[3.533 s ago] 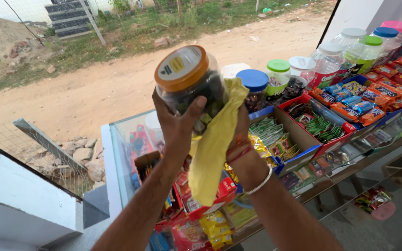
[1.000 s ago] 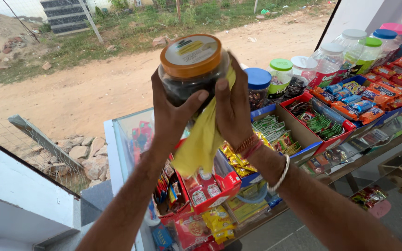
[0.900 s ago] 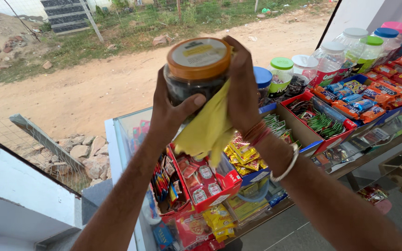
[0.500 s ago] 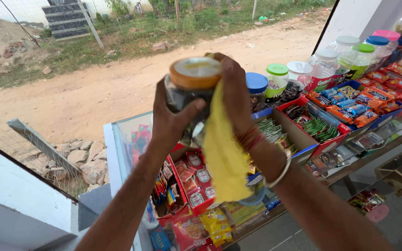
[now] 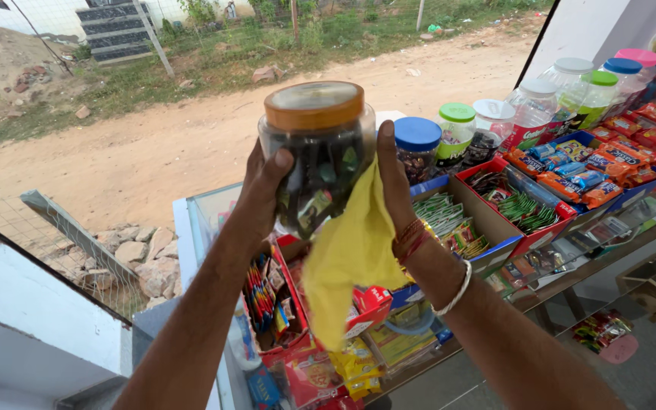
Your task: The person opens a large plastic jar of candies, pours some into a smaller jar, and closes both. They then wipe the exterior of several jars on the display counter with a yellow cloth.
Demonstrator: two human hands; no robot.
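Observation:
A clear plastic jar (image 5: pixel 319 156) with an orange lid, full of dark wrapped sweets, is held up in front of me above the counter. My left hand (image 5: pixel 262 190) grips its left side. My right hand (image 5: pixel 390 178) presses a yellow cloth (image 5: pixel 349 262) against the jar's right side, and the cloth hangs down below it. Bangles and red threads circle my right wrist.
Behind the jar stands a row of lidded jars (image 5: pixel 495 125) in blue, green, white and pink. Red and blue boxes of packets (image 5: pixel 571 178) line the glass counter (image 5: pixel 199 220). Boxes of pens and snacks (image 5: pixel 290 319) lie below. Beyond lie a dirt road and a rubble heap.
The jar has stayed raised while my right hand slid with the yellow cloth over its right side. The lid now tips more toward me.

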